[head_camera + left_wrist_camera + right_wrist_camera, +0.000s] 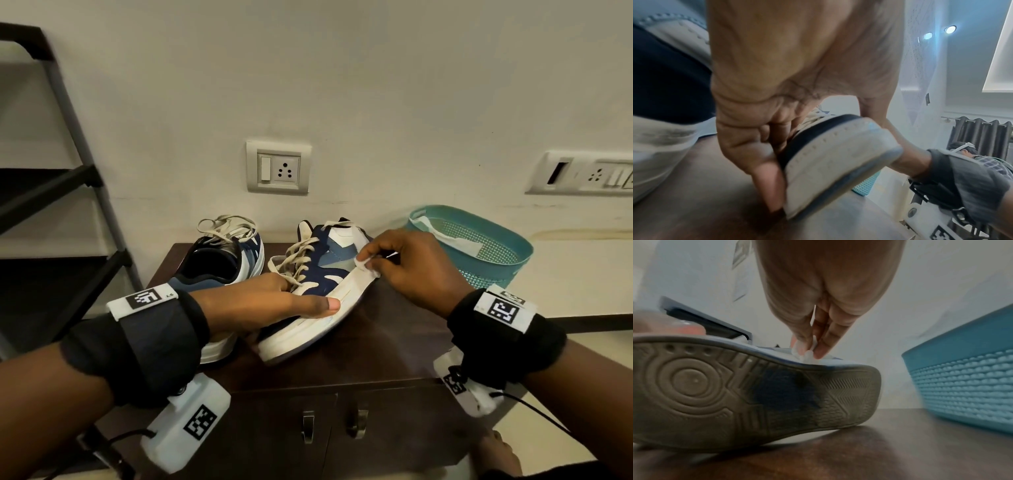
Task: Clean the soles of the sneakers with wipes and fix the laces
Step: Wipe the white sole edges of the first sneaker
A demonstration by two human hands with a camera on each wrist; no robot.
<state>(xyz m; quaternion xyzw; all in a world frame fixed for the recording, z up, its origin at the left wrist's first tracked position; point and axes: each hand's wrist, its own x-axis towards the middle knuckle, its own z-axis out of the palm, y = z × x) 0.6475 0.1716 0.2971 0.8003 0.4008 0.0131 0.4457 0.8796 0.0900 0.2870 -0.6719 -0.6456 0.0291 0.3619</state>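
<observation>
**Sidewall wipe under way, tipped sneaker**

On the cabinet top (394,342), centre, the sneaker (318,294) sits tipped on its side edge, tread facing you. Your left hand (274,305) clamps the upper, thumb along the sidewall. Your right hand (411,267) pinches a small wipe (364,265) on the heel-end midsole. Judgement: light shoe, stiff sole, soft upper, so grip over the laces. Basket (479,246) close at 2 o'clock, second sneaker (222,263) touching-close at 10; free room toward 6.

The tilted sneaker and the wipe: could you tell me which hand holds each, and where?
Left hand grips the tilted sneaker at its toe end; right hand pinches the wipe against the sidewall.
</observation>
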